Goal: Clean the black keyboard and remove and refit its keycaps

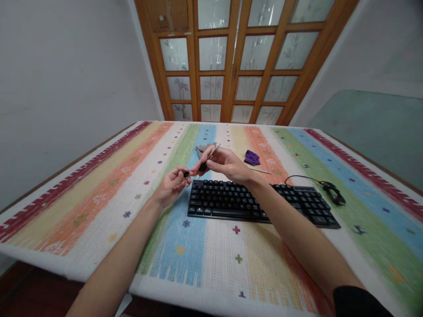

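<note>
My left hand [172, 187] is just off the near-left corner of a black keyboard [231, 213], its fingers pinched on a small black keycap [186, 174]. Close beside it, above the keyboard's far left edge, my right hand [228, 165] is closed around a slim tool with a dark part [202, 167] and a thin metallic end; its exact kind is unclear. The fingertips of both hands nearly meet. My right forearm hides part of the keyboard's middle. Behind the right fingers lies a grey cloth [201, 149], partly covered by them.
A crumpled purple cloth [252, 157] lies beyond the keyboard, with a thin stick [261, 171] nearer. The bundled black cable [332, 190] rests at right. A striped tablecloth [99, 198] covers the table; wooden glazed doors [228, 75] stand behind it.
</note>
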`<action>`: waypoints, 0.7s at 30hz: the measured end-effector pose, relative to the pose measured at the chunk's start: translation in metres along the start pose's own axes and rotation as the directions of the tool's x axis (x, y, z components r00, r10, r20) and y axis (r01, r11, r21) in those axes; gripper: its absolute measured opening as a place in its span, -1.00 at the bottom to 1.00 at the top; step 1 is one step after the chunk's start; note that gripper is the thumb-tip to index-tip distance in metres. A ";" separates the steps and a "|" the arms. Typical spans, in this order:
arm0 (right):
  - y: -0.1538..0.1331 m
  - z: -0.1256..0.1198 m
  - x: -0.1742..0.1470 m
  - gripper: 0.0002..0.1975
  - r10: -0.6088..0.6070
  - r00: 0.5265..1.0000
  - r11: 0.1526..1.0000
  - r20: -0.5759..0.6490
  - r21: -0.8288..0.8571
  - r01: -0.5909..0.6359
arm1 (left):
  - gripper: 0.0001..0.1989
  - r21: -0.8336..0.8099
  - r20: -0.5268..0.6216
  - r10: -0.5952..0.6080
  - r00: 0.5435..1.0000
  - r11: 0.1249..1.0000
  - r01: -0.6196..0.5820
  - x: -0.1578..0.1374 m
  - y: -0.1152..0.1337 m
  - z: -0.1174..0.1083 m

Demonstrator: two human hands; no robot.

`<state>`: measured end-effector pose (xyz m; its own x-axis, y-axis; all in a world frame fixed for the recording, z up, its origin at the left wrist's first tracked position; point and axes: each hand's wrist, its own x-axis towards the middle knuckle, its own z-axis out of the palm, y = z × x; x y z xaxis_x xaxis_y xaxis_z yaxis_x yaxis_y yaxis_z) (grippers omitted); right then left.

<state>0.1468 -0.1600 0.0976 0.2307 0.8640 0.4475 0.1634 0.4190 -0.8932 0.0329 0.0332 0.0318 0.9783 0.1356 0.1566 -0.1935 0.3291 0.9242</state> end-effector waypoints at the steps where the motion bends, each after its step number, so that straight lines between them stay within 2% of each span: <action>1: -0.002 -0.001 0.000 -0.64 0.014 1.000 1.000 -0.003 -0.011 -0.014 | -0.50 0.038 -0.040 0.027 0.999 0.999 -0.025 0.001 -0.001 0.000; 4: -0.010 -0.006 -0.002 -0.64 0.051 0.998 0.997 -0.029 -0.055 -0.052 | -0.49 0.310 -0.142 0.159 0.977 0.945 -0.108 0.003 -0.003 -0.001; 6: -0.016 -0.008 -0.003 -0.65 0.064 0.997 0.994 -0.053 -0.091 -0.068 | -0.55 0.542 -0.156 0.284 0.946 0.826 -0.158 0.003 -0.004 -0.001; 9: -0.024 -0.012 -0.006 -0.67 0.077 0.993 0.983 -0.086 -0.158 -0.090 | -0.70 0.780 -0.077 0.455 0.887 0.582 -0.231 0.002 -0.005 -0.001; 12: -0.031 -0.014 -0.009 -0.73 0.077 0.991 0.968 -0.108 -0.232 -0.100 | -0.76 0.870 0.019 0.516 0.856 0.413 -0.268 0.002 -0.007 -0.004; 17: -0.038 -0.014 -0.011 -0.90 0.076 0.991 0.925 -0.114 -0.363 -0.113 | -0.73 0.919 0.044 0.495 0.868 0.321 -0.230 0.006 -0.006 -0.013; 21: -0.037 -0.016 -0.011 -0.97 0.068 0.982 0.870 -0.176 -0.471 -0.145 | -0.72 0.938 0.012 0.429 0.903 0.309 -0.159 0.016 -0.004 -0.018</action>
<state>0.1531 -0.1895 0.1267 0.4066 0.8278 0.3866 0.5608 0.1079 -0.8209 0.0478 0.0506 0.0247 0.8016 0.2527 0.5418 -0.1462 -0.7959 0.5875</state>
